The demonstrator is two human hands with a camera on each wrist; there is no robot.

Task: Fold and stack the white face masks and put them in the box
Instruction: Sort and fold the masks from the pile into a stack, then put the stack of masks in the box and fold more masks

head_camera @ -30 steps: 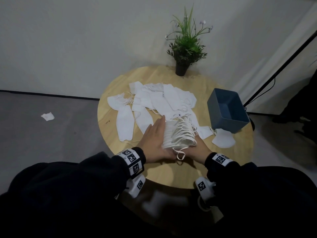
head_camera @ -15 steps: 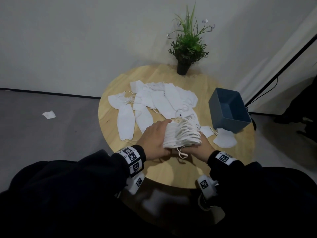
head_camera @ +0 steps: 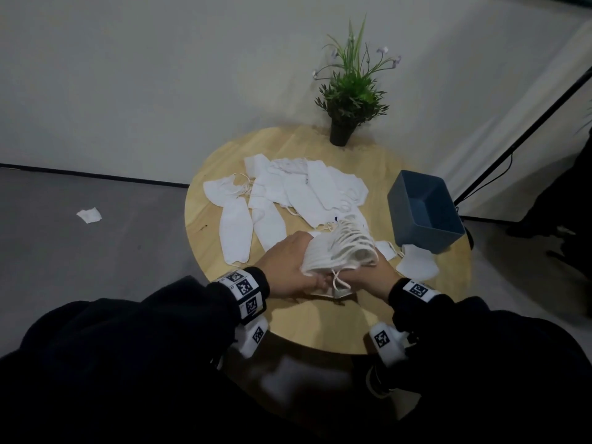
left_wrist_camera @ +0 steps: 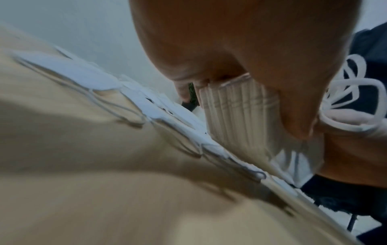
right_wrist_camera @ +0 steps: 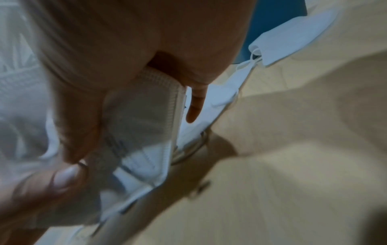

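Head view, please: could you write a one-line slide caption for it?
Both hands, left hand and right hand, grip a stack of folded white face masks over the round wooden table, beside the blue box.

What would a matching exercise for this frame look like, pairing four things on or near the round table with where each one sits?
Things:
1. stack of folded masks
2. blue box
3. potted plant
4. white scrap

Places:
A. on the grey floor, off the table
B. at the table's far edge, by the wall
C. gripped between the left hand and the right hand
D. at the table's right edge, open and tilted, nothing visible inside

Pairs: 1-C, 2-D, 3-B, 4-A
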